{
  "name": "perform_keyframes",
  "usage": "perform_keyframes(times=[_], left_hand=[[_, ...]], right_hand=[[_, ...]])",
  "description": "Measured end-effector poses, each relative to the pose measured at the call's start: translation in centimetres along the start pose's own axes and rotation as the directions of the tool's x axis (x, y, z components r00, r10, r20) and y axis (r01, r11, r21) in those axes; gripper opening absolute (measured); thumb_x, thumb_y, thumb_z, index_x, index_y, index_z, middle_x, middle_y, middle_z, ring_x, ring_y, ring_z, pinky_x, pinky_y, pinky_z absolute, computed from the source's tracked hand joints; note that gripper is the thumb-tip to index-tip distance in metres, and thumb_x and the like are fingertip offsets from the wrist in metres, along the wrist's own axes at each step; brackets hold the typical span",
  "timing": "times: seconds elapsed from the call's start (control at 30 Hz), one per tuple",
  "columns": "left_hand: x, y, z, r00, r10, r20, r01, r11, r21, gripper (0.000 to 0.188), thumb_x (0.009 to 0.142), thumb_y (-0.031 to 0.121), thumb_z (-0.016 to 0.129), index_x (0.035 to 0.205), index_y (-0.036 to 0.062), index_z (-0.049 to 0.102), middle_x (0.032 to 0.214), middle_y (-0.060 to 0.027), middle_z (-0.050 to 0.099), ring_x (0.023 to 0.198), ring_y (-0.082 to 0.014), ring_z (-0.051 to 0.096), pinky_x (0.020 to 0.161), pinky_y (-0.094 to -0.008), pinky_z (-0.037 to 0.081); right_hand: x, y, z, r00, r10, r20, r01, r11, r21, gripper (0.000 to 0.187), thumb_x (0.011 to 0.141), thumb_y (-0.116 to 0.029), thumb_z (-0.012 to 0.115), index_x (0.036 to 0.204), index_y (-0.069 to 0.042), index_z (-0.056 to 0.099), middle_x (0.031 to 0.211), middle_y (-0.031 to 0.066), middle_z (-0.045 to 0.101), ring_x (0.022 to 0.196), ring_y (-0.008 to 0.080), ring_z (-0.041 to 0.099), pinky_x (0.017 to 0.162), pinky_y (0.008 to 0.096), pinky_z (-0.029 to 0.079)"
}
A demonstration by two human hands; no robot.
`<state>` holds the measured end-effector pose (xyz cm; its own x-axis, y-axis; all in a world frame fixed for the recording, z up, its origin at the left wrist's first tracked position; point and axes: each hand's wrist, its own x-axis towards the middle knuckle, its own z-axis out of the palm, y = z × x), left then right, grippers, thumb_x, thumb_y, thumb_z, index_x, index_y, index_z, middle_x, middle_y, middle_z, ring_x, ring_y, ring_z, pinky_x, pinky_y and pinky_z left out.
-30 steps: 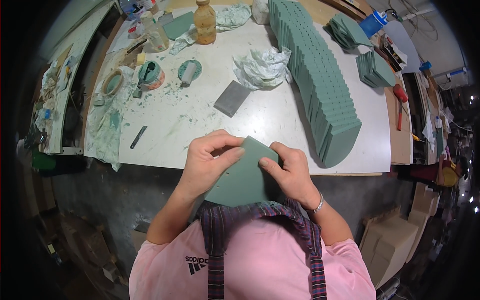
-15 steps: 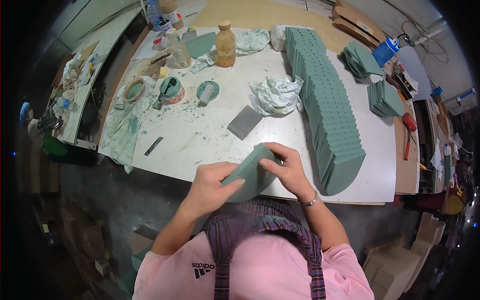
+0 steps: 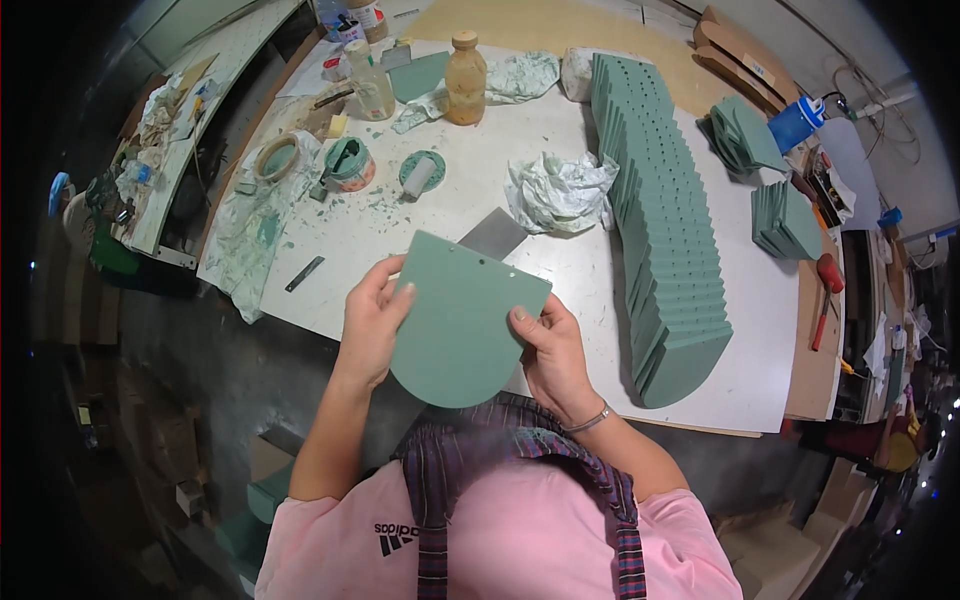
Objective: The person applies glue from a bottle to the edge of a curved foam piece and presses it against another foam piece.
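The left hand [image 3: 372,325] and right hand [image 3: 556,358] grip a flat, matte green panel [image 3: 460,325] by its sides, at the near edge of the bench [image 3: 752,335]; small holes line its straight far edge, its near end rounded.

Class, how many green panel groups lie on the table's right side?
3: a long overlapping row; right of it, an upper stack by the blue bottle and a lower stack near the red tool. Others may be hidden.
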<state>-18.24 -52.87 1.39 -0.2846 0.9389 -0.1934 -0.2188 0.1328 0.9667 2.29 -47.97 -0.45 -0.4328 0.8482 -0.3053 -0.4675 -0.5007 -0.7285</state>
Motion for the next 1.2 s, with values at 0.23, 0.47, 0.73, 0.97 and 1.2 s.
perform_keyframes(times=[0.23,0.47,0.73,0.97,1.2], left_hand=[[-0.7,1.2,-0.8,0.999,0.033,0.025,-0.035,0.995,0.089,0.035,0.097,0.0,0.052,0.13,-0.0099,0.051,0.105,-0.0126,0.069,0.09,-0.0123,0.065,0.08,-0.025,0.052],[-0.2,3.2,-0.8,0.995,-0.012,0.095,0.002,0.995,0.1,0.035,0.096,0.001,0.053,0.13,-0.0104,0.052,0.101,-0.0122,0.069,0.085,-0.0118,0.066,0.076,-0.0244,0.053],[-0.4,3.2,-0.3,0.995,0.007,0.102,-0.026,0.983,0.183,0.033,0.095,0.001,0.055,0.126,-0.0105,0.054,0.102,-0.0115,0.069,0.087,-0.0117,0.065,0.078,-0.0244,0.052],[0.3,2.7,-0.8,0.983,-0.068,0.173,0.045,0.991,0.129,0.032,0.095,0.0,0.055,0.125,-0.0109,0.055,0.103,-0.013,0.069,0.088,-0.0128,0.067,0.079,-0.0248,0.053],[1.8,-2.1,-1.4,0.945,-0.137,0.296,0.215,0.944,-0.249,0.033,0.091,0.001,0.057,0.123,-0.009,0.054,0.105,-0.0169,0.07,0.091,-0.0204,0.07,0.082,-0.0297,0.056]], right_hand=[[-0.2,-3.9,-2.5,0.984,-0.09,0.155,0.126,0.963,-0.24,0.033,0.093,-0.014,0.065,0.119,0.006,0.061,0.101,0.0108,0.07,0.088,0.0139,0.066,0.08,0.0247,0.051],[-1.5,-6.1,-2.5,0.957,-0.045,0.285,0.131,0.948,-0.291,0.032,0.09,-0.004,0.063,0.119,0.011,0.063,0.104,0.0149,0.07,0.094,0.0175,0.067,0.083,0.0286,0.054],[-1.8,-7.4,-2.9,0.965,0.014,0.261,0.117,0.87,-0.478,0.021,0.09,0.001,0.061,0.107,0.01,0.069,0.092,0.0136,0.072,0.08,0.0157,0.068,0.073,0.0263,0.057],[-2.1,-7.8,-3.3,0.944,0.088,0.317,0.069,0.89,-0.452,0.022,0.092,0.0,0.06,0.111,0.008,0.069,0.092,0.0114,0.071,0.079,0.0125,0.066,0.071,0.0252,0.057],[-1.1,-8.5,-1.5,0.81,-0.037,0.585,0.328,0.856,-0.4,0.028,0.088,-0.006,0.066,0.113,0.004,0.069,0.09,0.0092,0.068,0.079,0.0139,0.061,0.072,0.0262,0.05]])
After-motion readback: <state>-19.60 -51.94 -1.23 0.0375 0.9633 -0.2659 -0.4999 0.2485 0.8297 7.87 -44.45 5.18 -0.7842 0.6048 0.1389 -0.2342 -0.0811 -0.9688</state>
